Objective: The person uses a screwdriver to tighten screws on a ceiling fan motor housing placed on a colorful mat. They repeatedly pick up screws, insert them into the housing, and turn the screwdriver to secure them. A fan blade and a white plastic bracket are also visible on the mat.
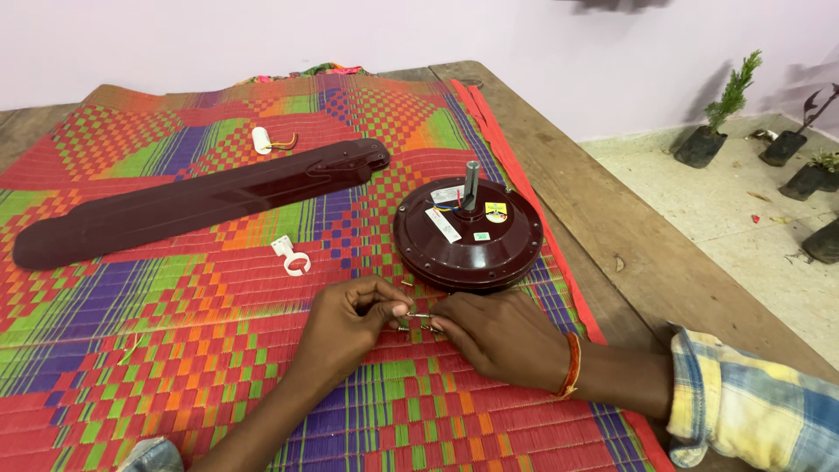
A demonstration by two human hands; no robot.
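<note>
My left hand (350, 319) and right hand (494, 336) pinch a small metal screw (418, 315) together between fingertips. We're just beside the maroon fan motor (468, 234) (mat (175, 350) underneath).

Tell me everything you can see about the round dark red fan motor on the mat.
The fan motor is a round, glossy maroon housing, metal by its look, lying flat on the woven mat near the mat's right edge. A short grey shaft stands upright from its centre, with coloured wires and a few stickers beside it. Small screw holes ring its rim. The right hand lies just in front of it; whether they touch is unclear.
</note>
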